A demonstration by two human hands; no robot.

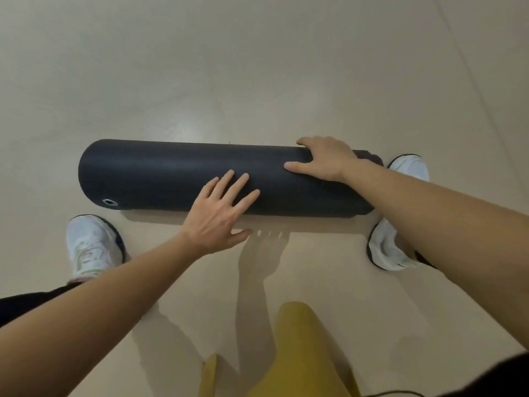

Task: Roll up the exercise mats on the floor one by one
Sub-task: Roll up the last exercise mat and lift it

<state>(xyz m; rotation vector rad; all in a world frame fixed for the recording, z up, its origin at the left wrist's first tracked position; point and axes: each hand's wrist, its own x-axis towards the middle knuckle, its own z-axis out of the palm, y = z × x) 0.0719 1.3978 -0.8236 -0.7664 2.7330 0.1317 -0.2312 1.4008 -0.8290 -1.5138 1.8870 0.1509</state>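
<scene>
Item inspected: 1 dark mat point(177, 173), fully rolled into a thick cylinder, lying crosswise on the pale floor point(257, 67) directly ahead of the person. A metal eyelet point(108, 202) shows at the near lower corner of its left end. The right end looks slightly uneven, with an inner layer stepping out past the outer wrap.

Left hand point(217, 216): flat, 4 fingers straight and spread, fingertips laid on the near side of the roll at about mid-length, resting rather than clasping; the thumb hangs below the roll, off the mat.

Right hand point(326, 159): draped over the top of the roll near its right end, fingers curled over the far side, thumb stretched leftward along the surface — a grasp on the mat.

Footing: 2 white shoes flank the roll — left shoe point(91, 245) on the near side by the left end, right shoe point(385, 247) touching or just beside the right end, partly hidden by the forearm. A yellow garment point(300, 353) fills the lower centre of the view
</scene>
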